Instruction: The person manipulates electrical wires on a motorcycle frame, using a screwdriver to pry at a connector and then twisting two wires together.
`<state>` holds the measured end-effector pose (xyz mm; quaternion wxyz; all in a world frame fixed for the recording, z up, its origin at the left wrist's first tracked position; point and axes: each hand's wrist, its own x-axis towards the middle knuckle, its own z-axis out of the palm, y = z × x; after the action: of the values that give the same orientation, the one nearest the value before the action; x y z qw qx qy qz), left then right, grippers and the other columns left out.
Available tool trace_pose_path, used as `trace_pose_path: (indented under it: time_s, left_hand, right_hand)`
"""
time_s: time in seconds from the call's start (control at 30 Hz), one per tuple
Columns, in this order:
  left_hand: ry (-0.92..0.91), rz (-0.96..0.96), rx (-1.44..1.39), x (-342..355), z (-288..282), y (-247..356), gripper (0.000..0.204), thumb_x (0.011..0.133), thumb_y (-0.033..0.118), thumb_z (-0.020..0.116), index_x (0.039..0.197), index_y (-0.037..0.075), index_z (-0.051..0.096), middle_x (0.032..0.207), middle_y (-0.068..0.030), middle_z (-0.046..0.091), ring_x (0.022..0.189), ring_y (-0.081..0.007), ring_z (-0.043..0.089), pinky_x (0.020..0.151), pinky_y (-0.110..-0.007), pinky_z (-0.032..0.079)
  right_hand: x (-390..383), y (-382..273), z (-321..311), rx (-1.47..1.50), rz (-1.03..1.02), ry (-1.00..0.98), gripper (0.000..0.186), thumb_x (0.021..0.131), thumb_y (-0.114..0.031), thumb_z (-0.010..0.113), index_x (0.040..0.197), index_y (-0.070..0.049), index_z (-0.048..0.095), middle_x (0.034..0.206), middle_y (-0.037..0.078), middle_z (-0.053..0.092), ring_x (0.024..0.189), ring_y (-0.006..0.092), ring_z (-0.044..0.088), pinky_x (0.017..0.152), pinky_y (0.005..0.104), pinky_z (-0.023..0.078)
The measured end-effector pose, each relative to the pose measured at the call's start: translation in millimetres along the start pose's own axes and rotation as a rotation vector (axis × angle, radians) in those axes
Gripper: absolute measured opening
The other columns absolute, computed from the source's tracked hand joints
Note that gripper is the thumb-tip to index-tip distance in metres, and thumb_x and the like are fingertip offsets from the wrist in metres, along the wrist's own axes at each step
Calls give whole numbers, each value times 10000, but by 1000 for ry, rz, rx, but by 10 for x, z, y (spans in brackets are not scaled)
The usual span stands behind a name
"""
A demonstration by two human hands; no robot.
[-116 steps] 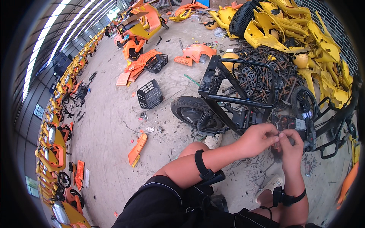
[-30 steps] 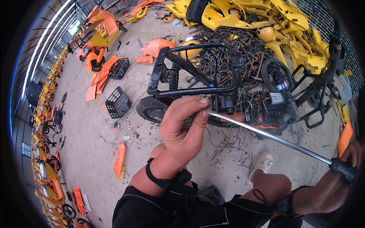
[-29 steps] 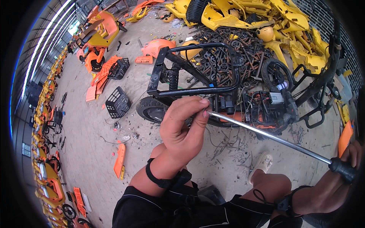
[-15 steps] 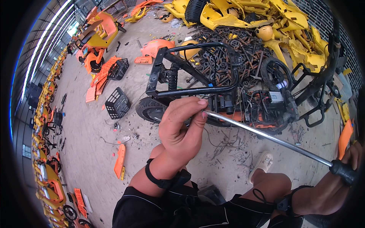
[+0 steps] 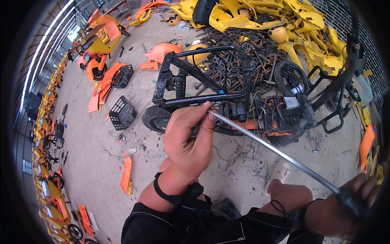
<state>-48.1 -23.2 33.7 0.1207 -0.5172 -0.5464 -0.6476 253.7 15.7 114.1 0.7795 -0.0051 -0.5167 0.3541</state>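
Note:
A long screwdriver [image 5: 276, 152] with a bright metal shaft and a black handle slants across the view in front of me. My right hand [image 5: 339, 209] is wrapped round its handle at the lower right, slightly blurred. With thumb and forefinger, my left hand [image 5: 189, 140] pinches the shaft's far tip; any small piece between the fingertips is too small to make out. Just beyond my left hand stands a stripped scooter [image 5: 166, 77] with a bare black tube frame, its wiring and orange lower parts exposed.
Behind the scooter lies a heap of rusty metal parts [image 5: 231, 61], with yellow body panels [image 5: 317, 53] piled against the brick wall. Black crates [image 5: 122, 114] and orange panels [image 5: 126, 175] lie on the floor to the left. A row of scooters [image 5: 53, 195] lines the far left.
Both hands have shifted slightly left with the screwdriver. My right hand and the handle have also dropped lower, so the shaft slants more steeply. The left pinch at the tip stays.

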Motion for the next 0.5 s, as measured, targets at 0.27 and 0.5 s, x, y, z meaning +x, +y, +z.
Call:
trace_pose_path:
  time_s: [0.27, 0.5]
  left_hand:
    - [-41, -65, 17, -32, -16, -109, 161, 873, -68, 703, 1032, -44, 698, 978, -134, 700, 865, -173, 647, 766, -256, 503]
    - [-58, -108, 16, -27, -32, -103, 196, 879, -56, 703, 1075, -42, 697, 964, -115, 683, 878, -158, 641, 773, -253, 504]
  right_hand:
    - [-1, 164, -124, 13, 333, -200, 404, 1052, -307, 400, 1291, 12, 467, 1164, 148, 419, 1099, 229, 441, 1000, 337, 437]
    - [-73, 195, -241, -98, 234, -81, 545, 988, -505, 531, 1281, -47, 490, 1140, 127, 434, 1049, 206, 427, 948, 305, 420]
